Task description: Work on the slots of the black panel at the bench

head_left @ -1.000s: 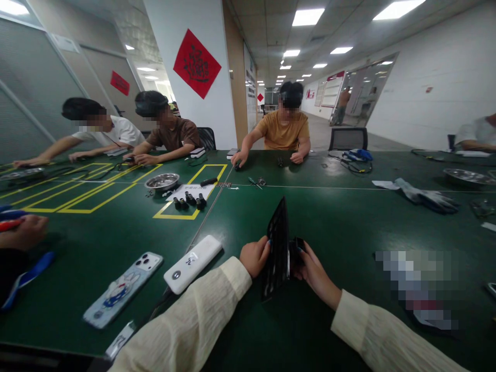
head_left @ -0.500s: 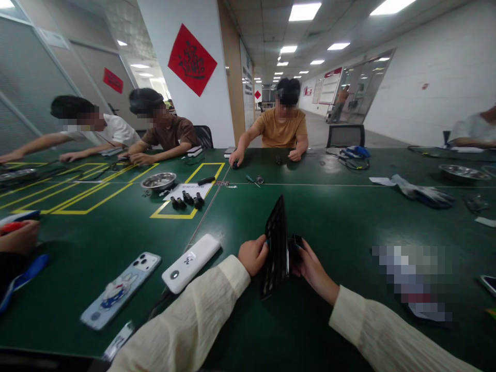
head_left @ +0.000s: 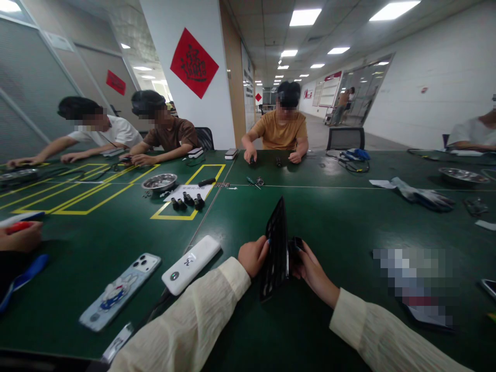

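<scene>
A flat black grid-like panel (head_left: 277, 243) stands on its edge on the green table (head_left: 341, 227), right in front of me. My left hand (head_left: 252, 255) grips its left face with curled fingers. My right hand (head_left: 310, 268) is closed against its right face, around a small black part (head_left: 296, 243) that sits on the panel. Both my sleeves are cream-coloured.
A white power bank (head_left: 191, 264) and a phone in a pale blue case (head_left: 121, 290) lie to my left. Farther off are a metal bowl (head_left: 159, 181), several small black parts (head_left: 188, 200), grey gloves (head_left: 422, 195) and another bowl (head_left: 463, 176). Several people sit around the table.
My hands and the panel have hardly moved. The person in the orange shirt across the table has drawn a hand in closer.
</scene>
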Demonstrator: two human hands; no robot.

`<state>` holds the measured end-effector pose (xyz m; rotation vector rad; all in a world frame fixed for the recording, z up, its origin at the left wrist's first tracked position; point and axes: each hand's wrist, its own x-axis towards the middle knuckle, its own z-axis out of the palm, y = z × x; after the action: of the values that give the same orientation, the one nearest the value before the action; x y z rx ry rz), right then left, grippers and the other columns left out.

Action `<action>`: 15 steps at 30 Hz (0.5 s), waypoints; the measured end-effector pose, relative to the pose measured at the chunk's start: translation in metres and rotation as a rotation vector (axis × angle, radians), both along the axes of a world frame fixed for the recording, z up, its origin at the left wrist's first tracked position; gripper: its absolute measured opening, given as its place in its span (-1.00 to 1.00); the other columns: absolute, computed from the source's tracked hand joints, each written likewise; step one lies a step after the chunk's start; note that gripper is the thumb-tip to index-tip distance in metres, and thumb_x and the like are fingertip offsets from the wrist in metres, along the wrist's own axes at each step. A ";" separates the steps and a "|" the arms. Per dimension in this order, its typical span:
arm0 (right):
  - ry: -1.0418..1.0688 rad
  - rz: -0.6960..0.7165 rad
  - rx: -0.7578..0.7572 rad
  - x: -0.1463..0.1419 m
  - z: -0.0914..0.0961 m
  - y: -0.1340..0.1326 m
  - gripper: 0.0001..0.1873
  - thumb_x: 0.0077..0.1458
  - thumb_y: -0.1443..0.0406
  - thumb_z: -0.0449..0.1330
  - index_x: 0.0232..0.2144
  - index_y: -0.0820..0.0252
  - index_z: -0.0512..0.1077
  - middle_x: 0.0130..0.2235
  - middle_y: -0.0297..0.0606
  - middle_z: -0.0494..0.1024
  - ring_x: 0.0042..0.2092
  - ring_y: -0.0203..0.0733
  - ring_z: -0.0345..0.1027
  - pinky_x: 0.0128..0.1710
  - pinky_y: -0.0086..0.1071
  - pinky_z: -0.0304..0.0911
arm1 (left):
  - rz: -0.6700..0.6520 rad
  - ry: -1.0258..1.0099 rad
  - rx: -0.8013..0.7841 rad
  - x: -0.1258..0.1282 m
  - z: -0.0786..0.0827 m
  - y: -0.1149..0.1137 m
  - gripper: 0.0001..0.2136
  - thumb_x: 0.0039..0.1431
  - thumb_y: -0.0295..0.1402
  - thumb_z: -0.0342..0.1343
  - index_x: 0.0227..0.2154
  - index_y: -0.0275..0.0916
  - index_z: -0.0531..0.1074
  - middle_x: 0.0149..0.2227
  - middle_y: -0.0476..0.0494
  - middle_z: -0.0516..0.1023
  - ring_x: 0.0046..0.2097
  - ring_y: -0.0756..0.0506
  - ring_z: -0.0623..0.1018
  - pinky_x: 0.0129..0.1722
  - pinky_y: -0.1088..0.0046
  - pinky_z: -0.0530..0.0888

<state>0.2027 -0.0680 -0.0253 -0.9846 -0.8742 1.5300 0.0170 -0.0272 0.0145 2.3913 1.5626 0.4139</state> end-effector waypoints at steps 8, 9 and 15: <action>0.022 -0.025 -0.008 0.000 -0.006 0.001 -0.31 -0.03 0.04 0.12 0.12 0.08 0.04 -0.51 -0.37 0.36 -0.60 -0.34 0.20 -0.68 -0.48 0.03 | -0.032 -0.024 0.007 -0.001 0.002 -0.001 -0.65 0.24 -0.21 -0.40 -0.41 -0.20 0.26 -0.52 -0.05 0.42 -0.43 -0.04 0.44 -0.47 0.50 0.20; 0.024 -0.029 -0.008 0.000 -0.007 0.001 -0.31 -0.04 0.04 0.12 0.12 0.08 0.04 -0.52 -0.38 0.35 -0.60 -0.35 0.19 -0.68 -0.49 0.02 | -0.041 -0.017 0.016 -0.001 0.003 -0.002 -0.68 0.23 -0.22 -0.37 -0.40 -0.20 0.26 -0.51 -0.05 0.42 -0.42 -0.05 0.45 -0.46 0.49 0.21; 0.017 -0.039 -0.006 0.000 -0.008 0.002 -0.30 -0.05 0.03 0.13 0.11 0.07 0.06 -0.52 -0.39 0.35 -0.62 -0.36 0.18 -0.70 -0.50 0.01 | -0.050 -0.019 0.007 -0.002 0.001 -0.001 -0.66 0.22 -0.22 -0.35 -0.40 -0.21 0.30 -0.51 -0.07 0.43 -0.41 -0.05 0.45 -0.43 0.48 0.22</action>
<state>0.2024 -0.0659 -0.0331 -0.9860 -0.8339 1.5066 0.0155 -0.0279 0.0158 2.4187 1.4926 0.4321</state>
